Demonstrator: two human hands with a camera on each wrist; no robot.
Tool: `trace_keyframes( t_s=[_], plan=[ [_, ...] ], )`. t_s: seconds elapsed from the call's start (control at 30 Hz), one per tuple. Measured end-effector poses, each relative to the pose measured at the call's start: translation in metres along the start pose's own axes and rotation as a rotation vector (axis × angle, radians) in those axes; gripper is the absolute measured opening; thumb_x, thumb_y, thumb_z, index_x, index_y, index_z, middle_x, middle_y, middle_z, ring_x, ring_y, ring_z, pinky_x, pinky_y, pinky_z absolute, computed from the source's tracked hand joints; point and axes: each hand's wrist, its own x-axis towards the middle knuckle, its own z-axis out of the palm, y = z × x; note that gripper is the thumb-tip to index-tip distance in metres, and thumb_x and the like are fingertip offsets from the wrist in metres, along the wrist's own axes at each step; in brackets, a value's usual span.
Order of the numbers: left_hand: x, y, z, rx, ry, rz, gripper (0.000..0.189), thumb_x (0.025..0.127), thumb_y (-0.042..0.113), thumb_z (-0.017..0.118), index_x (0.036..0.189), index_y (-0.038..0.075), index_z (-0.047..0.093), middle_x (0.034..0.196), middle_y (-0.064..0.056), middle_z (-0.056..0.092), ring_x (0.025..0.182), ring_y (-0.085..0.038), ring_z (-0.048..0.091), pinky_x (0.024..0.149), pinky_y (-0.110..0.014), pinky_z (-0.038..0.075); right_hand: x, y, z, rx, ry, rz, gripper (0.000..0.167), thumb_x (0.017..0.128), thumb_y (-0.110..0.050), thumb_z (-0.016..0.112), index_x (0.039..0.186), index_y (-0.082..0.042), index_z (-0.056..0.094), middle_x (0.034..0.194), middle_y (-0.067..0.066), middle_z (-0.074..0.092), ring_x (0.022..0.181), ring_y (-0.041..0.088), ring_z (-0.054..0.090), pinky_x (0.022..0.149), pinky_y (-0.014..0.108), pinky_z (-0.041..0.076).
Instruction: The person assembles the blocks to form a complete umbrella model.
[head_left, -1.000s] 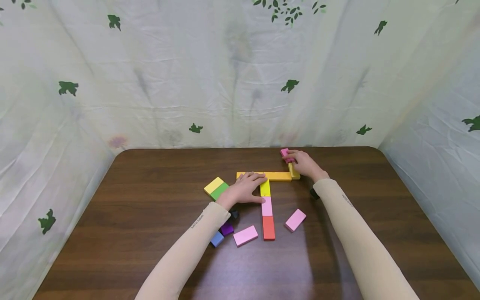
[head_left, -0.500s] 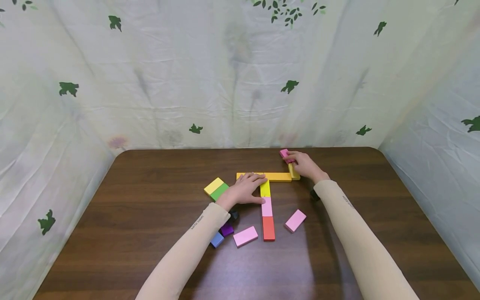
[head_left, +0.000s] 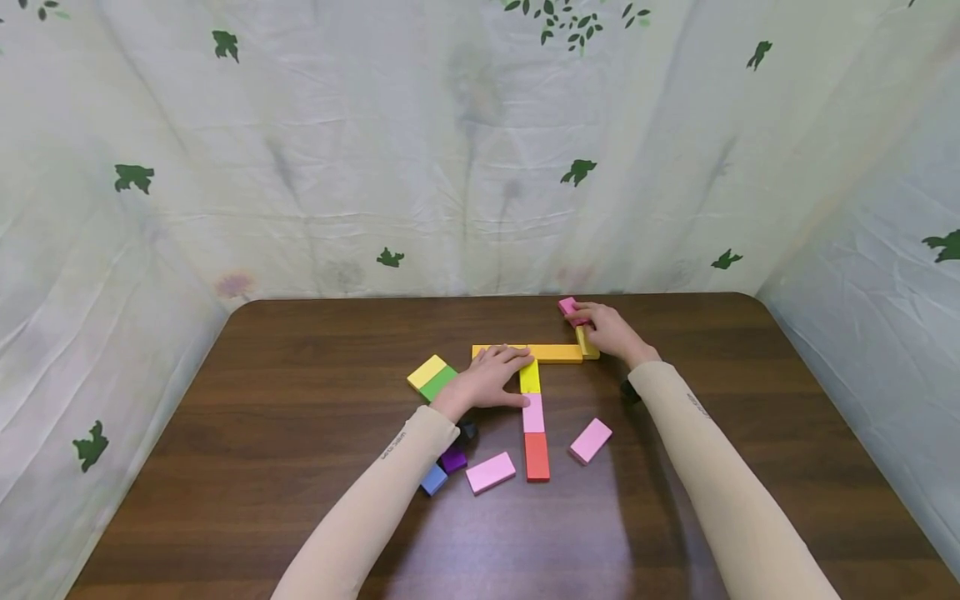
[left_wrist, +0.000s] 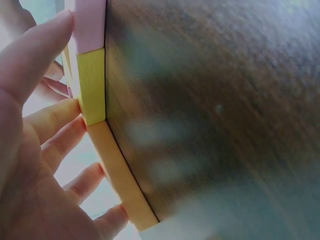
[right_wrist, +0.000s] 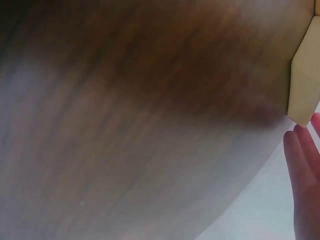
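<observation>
My left hand (head_left: 483, 383) spreads over a row of flat blocks. Its fingertips touch the orange block (left_wrist: 122, 172) and the yellow block (left_wrist: 91, 85), while the thumb lies against a light pink block (head_left: 533, 414). A red block (head_left: 537, 457) continues that row toward me. At the back, my right hand (head_left: 611, 333) pinches a bright pink block (head_left: 567, 306), partly covered by its fingers. Right beside it is a tan block (head_left: 589, 343), at the end of another orange block (head_left: 555, 354). The right wrist view shows fingers (right_wrist: 300, 172) just past the tan block.
Two loose light pink blocks, one left (head_left: 491, 473) and one right (head_left: 591, 441), lie nearer me. Yellow (head_left: 427, 372), green (head_left: 438, 383), purple (head_left: 453, 458), blue (head_left: 434, 479) and black (head_left: 468, 430) pieces lie around my left forearm. A patterned curtain (head_left: 337, 167) hangs behind the table (head_left: 300, 417).
</observation>
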Motion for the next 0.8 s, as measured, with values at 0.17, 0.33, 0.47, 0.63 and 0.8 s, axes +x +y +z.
trace_keyframes(
  t_s=[0.17,0.33,0.47,0.63,0.8],
  plan=[
    [0.001,-0.001,0.001,0.000,0.005,-0.001,0.074,0.088,0.044,0.065,0.149,0.014,0.035,0.153,-0.004,0.030,0.140,-0.034,0.019,0.111,-0.055,0.012,-0.001,0.000,-0.001,0.002,0.005,0.008,0.040,0.090,0.005,0.045,0.127,0.000,0.061,0.142,0.023,0.044,0.132,0.040,0.035,0.108,0.052,0.026],
    [0.003,-0.002,0.003,0.004,0.002,-0.006,0.075,0.088,0.045,0.065,0.150,0.016,0.034,0.154,-0.002,0.029,0.141,-0.034,0.017,0.112,-0.055,0.011,-0.001,0.002,-0.001,-0.005,0.017,-0.011,0.041,0.089,0.005,0.044,0.125,0.001,0.062,0.140,0.021,0.046,0.131,0.039,0.038,0.107,0.051,0.029],
    [0.002,-0.002,0.002,-0.004,0.007,-0.001,0.075,0.088,0.044,0.065,0.149,0.015,0.034,0.153,-0.003,0.029,0.141,-0.034,0.017,0.111,-0.055,0.011,-0.002,0.003,-0.001,-0.008,0.015,-0.009,0.040,0.089,0.004,0.045,0.126,0.001,0.062,0.141,0.022,0.045,0.131,0.040,0.037,0.107,0.051,0.028],
    [0.002,-0.002,0.002,-0.014,0.011,0.003,0.074,0.088,0.043,0.066,0.149,0.014,0.035,0.153,-0.003,0.030,0.141,-0.035,0.017,0.111,-0.056,0.012,-0.006,0.003,-0.002,0.012,0.025,-0.019,0.042,0.089,0.003,0.047,0.129,0.004,0.057,0.140,0.022,0.045,0.130,0.040,0.037,0.107,0.053,0.028],
    [0.001,-0.002,0.002,-0.006,0.004,-0.008,0.075,0.088,0.045,0.065,0.149,0.015,0.034,0.153,-0.003,0.029,0.141,-0.034,0.017,0.111,-0.056,0.012,-0.011,0.003,-0.005,0.042,0.060,-0.071,0.044,0.087,0.005,0.048,0.131,0.007,0.053,0.138,0.023,0.047,0.128,0.039,0.041,0.104,0.052,0.032]
  ],
)
